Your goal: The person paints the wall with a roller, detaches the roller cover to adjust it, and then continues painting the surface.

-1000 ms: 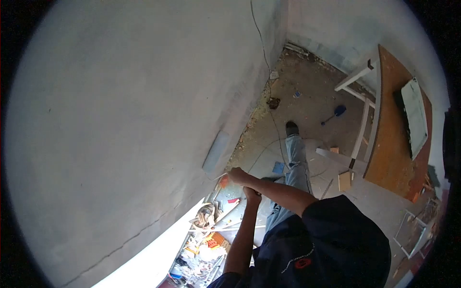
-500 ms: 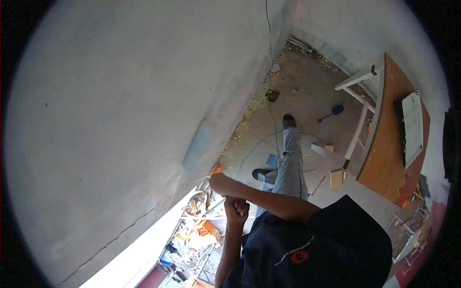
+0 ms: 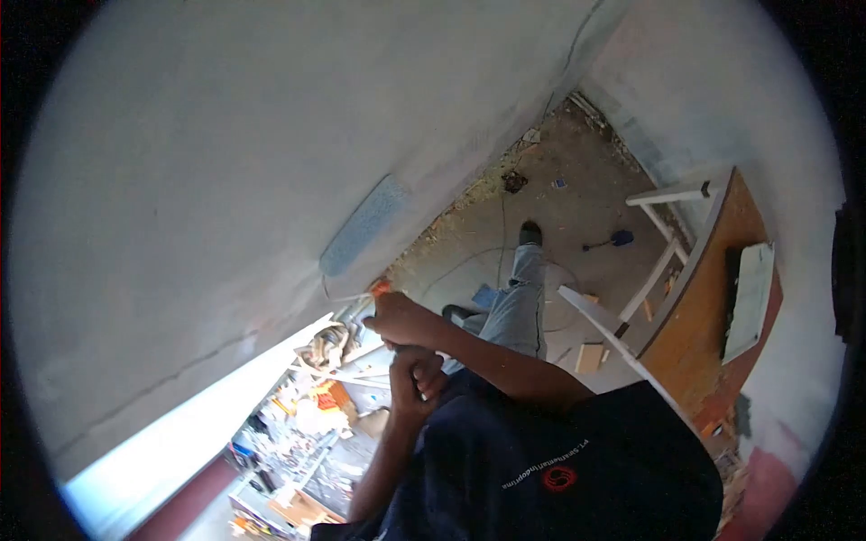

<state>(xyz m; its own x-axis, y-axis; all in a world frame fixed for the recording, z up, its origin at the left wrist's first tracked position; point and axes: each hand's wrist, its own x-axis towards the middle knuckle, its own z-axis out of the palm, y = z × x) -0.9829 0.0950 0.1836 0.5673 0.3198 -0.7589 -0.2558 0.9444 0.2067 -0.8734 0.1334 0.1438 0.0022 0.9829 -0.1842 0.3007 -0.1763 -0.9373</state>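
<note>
A paint roller with a fuzzy light-blue sleeve [image 3: 365, 225] lies against the grey-white wall [image 3: 207, 135]. Its thin wire frame bends down to an orange handle end [image 3: 381, 288]. My right hand [image 3: 399, 317], fingers mostly turned from view, is closed round the handle just below that orange part. Close beneath it, my left hand [image 3: 417, 377] makes a fist on the same roller's handle; the handle inside both fists is hidden. A long crack [image 3: 171, 383] runs along the wall to the left of the roller.
A brown-topped table [image 3: 704, 316] with white legs lies tipped at the right, a white-faced panel [image 3: 749, 302] against it. A blue scoop-like tool [image 3: 621, 238], a wooden block [image 3: 590, 358] and a cable are on the floor. Cluttered materials [image 3: 307, 406] lie beyond the lower-left opening.
The roller has moved a little up and left in view, its sleeve now sharper. Both hands have shifted left with it, and the whole view has tilted.
</note>
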